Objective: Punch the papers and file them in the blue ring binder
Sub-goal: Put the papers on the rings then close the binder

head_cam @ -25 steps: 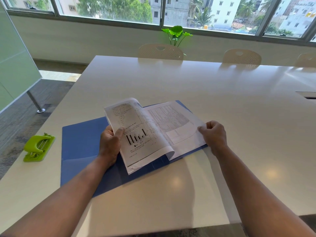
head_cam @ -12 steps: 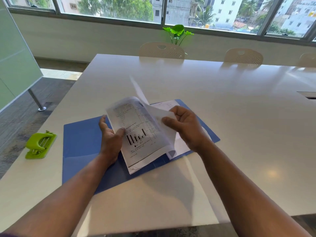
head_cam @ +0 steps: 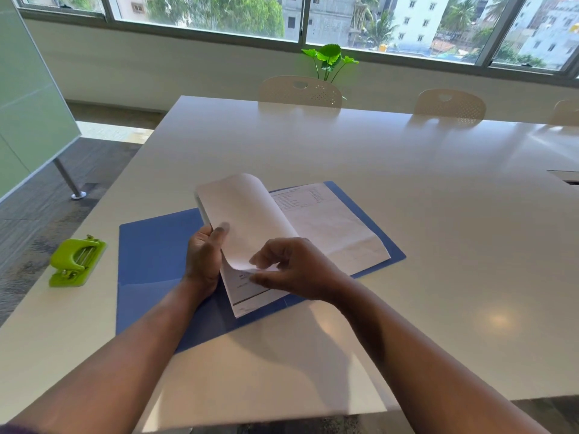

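On the white table [head_cam: 391, 170] by the windows, the blue ring binder [head_cam: 156, 255] lies open with the papers [head_cam: 329, 223] inside. The left hand [head_cam: 202, 261] grips curled pages; the right hand [head_cam: 297, 270] pinches a sheet. A green hole punch [head_cam: 76, 261] sits at nine o'clock.

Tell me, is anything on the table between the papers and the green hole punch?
Only the binder itself. The papers lie on the right half of the open blue ring binder, and its left flap lies flat between them and the green hole punch. The left hand grips the turned pages over that flap. Beyond it, bare table.
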The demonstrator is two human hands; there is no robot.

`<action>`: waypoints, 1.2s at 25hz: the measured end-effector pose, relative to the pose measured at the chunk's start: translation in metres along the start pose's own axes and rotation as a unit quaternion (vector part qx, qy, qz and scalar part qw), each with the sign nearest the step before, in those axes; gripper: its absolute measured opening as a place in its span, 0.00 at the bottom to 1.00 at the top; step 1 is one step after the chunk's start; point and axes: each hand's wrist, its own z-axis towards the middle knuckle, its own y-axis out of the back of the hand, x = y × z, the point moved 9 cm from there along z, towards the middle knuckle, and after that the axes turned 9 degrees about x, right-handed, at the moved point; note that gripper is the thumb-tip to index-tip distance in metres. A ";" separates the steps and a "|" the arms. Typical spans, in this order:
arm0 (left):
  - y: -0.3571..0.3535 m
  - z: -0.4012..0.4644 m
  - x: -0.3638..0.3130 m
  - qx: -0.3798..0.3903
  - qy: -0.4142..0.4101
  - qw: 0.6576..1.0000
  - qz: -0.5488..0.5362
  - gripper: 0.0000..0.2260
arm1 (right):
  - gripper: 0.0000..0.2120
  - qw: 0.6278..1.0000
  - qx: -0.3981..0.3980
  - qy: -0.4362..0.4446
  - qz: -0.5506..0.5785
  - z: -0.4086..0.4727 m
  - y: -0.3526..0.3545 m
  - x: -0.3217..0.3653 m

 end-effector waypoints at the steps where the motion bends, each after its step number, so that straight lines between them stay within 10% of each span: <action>1: -0.001 0.000 -0.001 -0.002 0.001 1.000 0.002 0.08 | 0.14 1.000 -0.003 -0.005 0.018 -0.001 0.003 -0.001; 7: 0.002 0.003 0.005 -0.011 0.012 1.000 -0.015 0.05 | 0.22 0.946 -0.228 -0.200 -0.113 -0.027 0.097 -0.078; 12: 0.002 0.004 0.002 -0.002 -0.002 1.000 -0.028 0.07 | 0.36 0.861 -0.186 -0.455 -0.133 -0.080 0.128 -0.177; 30: 0.000 0.003 0.000 -0.001 -0.001 1.000 -0.020 0.12 | 0.20 0.862 -0.279 -0.419 0.057 -0.094 0.134 -0.214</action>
